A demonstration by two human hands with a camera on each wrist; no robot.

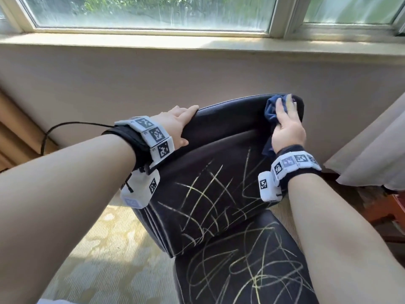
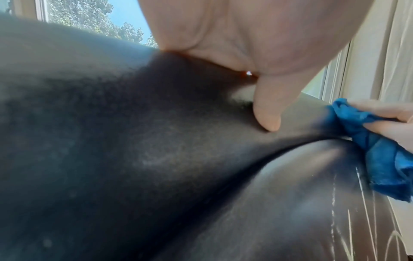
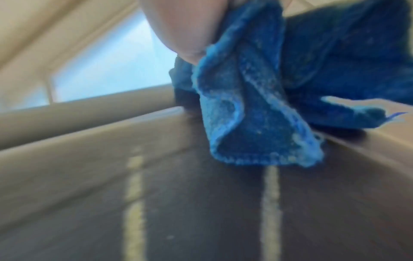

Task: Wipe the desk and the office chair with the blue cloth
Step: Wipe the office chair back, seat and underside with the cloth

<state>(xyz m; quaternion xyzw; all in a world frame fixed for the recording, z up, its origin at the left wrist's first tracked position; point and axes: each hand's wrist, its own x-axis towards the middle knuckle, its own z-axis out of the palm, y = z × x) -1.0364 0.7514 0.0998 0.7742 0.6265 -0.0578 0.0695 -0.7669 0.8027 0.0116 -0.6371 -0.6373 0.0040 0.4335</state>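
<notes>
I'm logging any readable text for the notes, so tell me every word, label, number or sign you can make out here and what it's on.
There are no readable words, brands or numbers.
The wristbands on the left hand and the right hand carry only black-and-white square code patterns; small marks beside them are too tiny to read.
The office chair bears only yellowish scribbled lines, no letters.
The blue cloth shows no label.

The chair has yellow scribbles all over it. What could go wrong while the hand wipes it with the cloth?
1. The cloth is bunched under the right hand at the chair's top corner, so it may smear the scribbles instead of lifting them.
2. The left hand alone steadies the backrest; hard rubbing might turn the chair.
3. A loose flap hangs below the hand and might slip out.
</notes>
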